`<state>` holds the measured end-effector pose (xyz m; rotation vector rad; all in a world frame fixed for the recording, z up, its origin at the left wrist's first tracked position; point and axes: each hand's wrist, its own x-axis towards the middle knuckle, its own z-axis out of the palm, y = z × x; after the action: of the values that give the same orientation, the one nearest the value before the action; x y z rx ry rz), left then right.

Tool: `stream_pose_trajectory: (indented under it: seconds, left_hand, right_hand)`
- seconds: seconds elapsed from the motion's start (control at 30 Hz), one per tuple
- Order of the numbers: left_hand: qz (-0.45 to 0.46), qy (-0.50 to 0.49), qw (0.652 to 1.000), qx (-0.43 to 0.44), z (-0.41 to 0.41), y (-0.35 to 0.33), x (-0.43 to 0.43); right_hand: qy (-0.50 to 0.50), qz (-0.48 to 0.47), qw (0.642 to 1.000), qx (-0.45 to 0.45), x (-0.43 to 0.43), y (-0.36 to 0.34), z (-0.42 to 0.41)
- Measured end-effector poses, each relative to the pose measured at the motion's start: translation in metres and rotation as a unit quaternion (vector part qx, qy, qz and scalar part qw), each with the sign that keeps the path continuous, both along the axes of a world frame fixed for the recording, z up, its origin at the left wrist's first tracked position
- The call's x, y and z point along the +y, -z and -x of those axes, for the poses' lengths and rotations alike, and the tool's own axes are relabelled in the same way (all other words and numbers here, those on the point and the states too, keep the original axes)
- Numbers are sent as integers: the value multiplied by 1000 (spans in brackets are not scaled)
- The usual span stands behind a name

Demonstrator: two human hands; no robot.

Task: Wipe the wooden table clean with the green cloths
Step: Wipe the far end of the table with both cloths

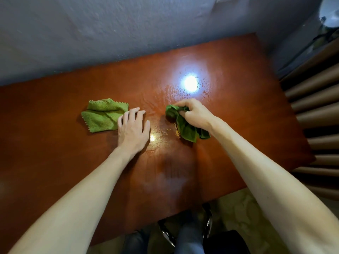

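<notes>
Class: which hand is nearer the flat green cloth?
Left. The left hand rests flat at the right edge of the flat green cloth; the right hand grips the crumpled green cloth, farther right.

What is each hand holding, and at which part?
The right hand grips the dark green cloth by its bunched upper end. The left hand holds nothing; it lies flat on the table.

On the table (pixel 55 153) the left cloth (pixel 102 116) lies just beside the left hand (pixel 133 129); right cloth (pixel 185 129) in the right hand (pixel 196 114).

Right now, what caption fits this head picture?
Right hand grips dark green cloth on wooden table; left hand beside light green cloth.
</notes>
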<state>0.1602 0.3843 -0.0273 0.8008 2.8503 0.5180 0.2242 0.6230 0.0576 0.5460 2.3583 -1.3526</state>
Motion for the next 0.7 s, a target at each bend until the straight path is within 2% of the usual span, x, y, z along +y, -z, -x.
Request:
stream_pose_trajectory:
  seconds: [0.07,0.13,0.23,0.3,0.33,0.47,0.57,0.7]
  left_hand:
    - [-91,-3,995,-51,4,-23,16]
    - [-181,19,973,-141,5,-51,35]
    - [-270,8,910,-315,4,-86,66]
    - [-316,-19,866,-388,4,-100,82]
    - [-323,-31,858,-399,3,-102,87]
    - [-294,-87,898,-315,8,-96,83]
    - [-291,-159,889,-317,20,-92,72]
    - [-346,-168,855,-349,34,-114,70]
  right_hand:
    - [61,19,995,71,-3,-21,8]
    - [109,-7,983,148,-7,-33,19]
    - [159,-61,968,183,-18,-34,28]
    - [217,-68,956,184,-24,-31,28]
    - [248,-51,951,179,-25,-32,27]
    - [369,158,909,109,-19,-42,26]
    - [378,155,908,87,-5,-48,28]
    - [372,147,912,93,10,-73,35]
